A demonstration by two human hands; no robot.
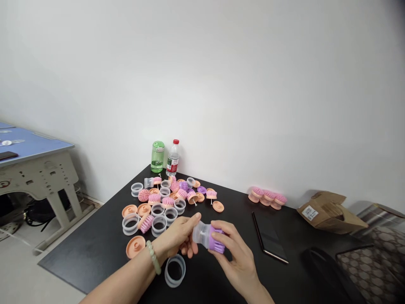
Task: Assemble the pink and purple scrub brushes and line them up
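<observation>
My right hand (236, 257) grips a purple bristled brush head (217, 240) joined to a clear plastic cup part (201, 234), held on its side above the black table. My left hand (182, 236), with a bead bracelet on its wrist, is at the open end of the clear part; its fingers are curled, and whether they hold anything is hidden. Below the left hand lies a clear ring (175, 271). Further left are several more clear rings (158, 225), orange discs (136, 246) and pink brush heads (154, 199).
A green bottle (157, 157) and a red-capped water bottle (173, 158) stand by the wall. Three pink brushes (268, 197) sit in a row at the back right. Nearer are a dark tablet (270, 238), a torn cardboard box (332, 211) and a patterned bag (368, 270).
</observation>
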